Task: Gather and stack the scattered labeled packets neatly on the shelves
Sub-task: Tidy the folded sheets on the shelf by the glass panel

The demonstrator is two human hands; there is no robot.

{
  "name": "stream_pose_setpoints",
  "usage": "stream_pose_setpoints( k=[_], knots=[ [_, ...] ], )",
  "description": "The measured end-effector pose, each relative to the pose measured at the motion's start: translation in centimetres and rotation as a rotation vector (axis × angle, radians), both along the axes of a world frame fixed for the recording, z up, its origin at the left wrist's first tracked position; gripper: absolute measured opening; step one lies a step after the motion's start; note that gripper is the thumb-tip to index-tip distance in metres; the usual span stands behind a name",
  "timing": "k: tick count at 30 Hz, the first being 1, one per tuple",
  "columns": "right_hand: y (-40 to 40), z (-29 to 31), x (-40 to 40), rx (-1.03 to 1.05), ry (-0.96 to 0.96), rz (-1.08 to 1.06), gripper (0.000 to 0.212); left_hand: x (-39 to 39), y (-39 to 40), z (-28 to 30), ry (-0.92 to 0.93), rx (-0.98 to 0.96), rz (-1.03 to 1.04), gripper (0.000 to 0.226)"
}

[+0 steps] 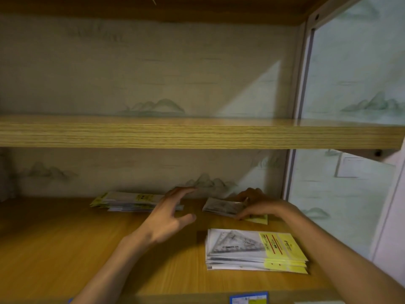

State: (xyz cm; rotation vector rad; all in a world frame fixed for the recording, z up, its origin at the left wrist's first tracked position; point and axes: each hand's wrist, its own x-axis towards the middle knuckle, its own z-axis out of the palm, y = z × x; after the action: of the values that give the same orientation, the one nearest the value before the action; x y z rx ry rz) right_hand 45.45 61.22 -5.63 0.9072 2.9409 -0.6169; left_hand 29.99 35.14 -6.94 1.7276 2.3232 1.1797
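Near front edge: packet stack [255,250] (blue tag [249,299] below).

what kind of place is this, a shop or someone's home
Likely a stationery shop or stockroom: wooden shelves, several piles of identical yellow-labelled set-square packets, and a price-tag-like label on the shelf edge.

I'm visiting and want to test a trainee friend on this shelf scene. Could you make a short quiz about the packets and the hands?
1. True or false: the left hand grips a packet.
2. How many packet piles lie on the lower shelf? A) one B) three C) five
3. Fill in: the right hand holds the ____ right pile.

Key:
1. False; its fingers are spread, holding nothing, between the back left pile and the right-hand ones.
2. B, counting the front right pile.
3. Back.
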Motion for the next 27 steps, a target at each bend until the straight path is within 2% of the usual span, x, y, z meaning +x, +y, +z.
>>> stream_pose_setpoints(
  k=[6,9,12,17,20,25,27],
  knots=[
    [0.2,0.1,-0.3,0.024,0.141,-0.007,0.047,0.0,-0.1,-0.1,0.064,0.012,0.017,0.067],
    [-0.5,1.1,-0.1,0.014,0.208,0.015,0.050,0.1,0.0,-0.2,0.086,0.028,0.038,0.067],
    [-1.6,2.5,0.3,0.017,0.268,0.045,0.056,-0.1,0.1,-0.3,0.084,0.068,0.041,0.075],
    [-4.9,4.2,1.6,0.023,0.330,0.136,0.073,-0.1,0.0,-0.2,-0.013,0.131,-0.032,0.092],
    [-7.0,4.5,2.8,0.045,0.338,0.185,0.072,-0.1,0.2,-0.2,-0.064,0.081,-0.065,0.103],
    [-8.7,4.5,4.0,0.077,0.357,0.230,0.072,0.2,0.8,-0.1,0.011,-0.039,-0.078,0.098],
    [-8.8,4.4,4.2,0.079,0.353,0.238,0.073,0.3,0.8,0.1,0.035,-0.057,-0.098,0.089]
  ],
)
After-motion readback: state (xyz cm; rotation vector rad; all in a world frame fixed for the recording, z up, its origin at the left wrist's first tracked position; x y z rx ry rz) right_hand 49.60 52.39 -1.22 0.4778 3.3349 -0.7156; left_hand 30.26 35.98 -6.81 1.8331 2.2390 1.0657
